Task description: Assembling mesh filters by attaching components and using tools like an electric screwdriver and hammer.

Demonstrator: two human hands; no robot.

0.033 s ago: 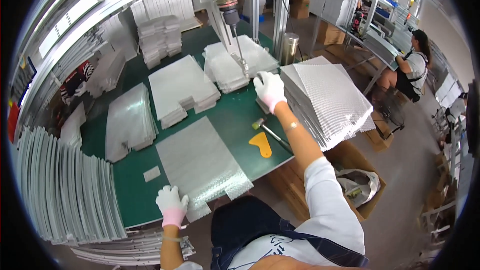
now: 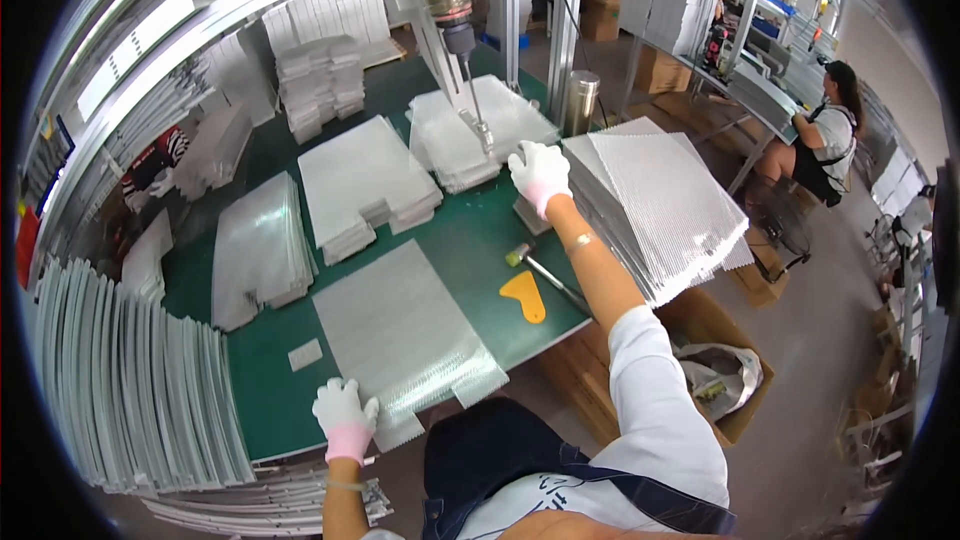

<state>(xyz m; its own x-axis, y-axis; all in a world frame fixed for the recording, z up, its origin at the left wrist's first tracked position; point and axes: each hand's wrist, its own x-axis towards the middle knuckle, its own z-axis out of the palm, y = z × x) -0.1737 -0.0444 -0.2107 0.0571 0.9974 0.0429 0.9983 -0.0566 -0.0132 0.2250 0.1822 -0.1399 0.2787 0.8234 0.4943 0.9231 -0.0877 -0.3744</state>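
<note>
My left hand point(image 2: 345, 415), in a white glove with a pink cuff, lies with its fingers spread at the near left edge of a silvery textured sheet point(image 2: 400, 315). That sheet lies flat on the green table, its notched edge towards me. My right hand point(image 2: 541, 176), gloved alike, reaches to the far left corner of a stack of ribbed silvery sheets point(image 2: 665, 190). Its fingers are slightly bent and apart, with nothing visible between them; whether it touches the stack I cannot tell. Left of its fingertips hangs the tip of a powered driver point(image 2: 460, 45).
A hammer point(image 2: 545, 275) and a yellow scraper point(image 2: 523, 297) lie right of the sheet. Stacks of notched sheets point(image 2: 365, 180) stand farther back on the table point(image 2: 270, 390). Pale strips point(image 2: 140, 380) line the left. Right are an open carton point(image 2: 755, 410) and a seated person point(image 2: 825, 135).
The whole view has shifted very slightly. Both hands and the sheets keep nearly the same places.
</note>
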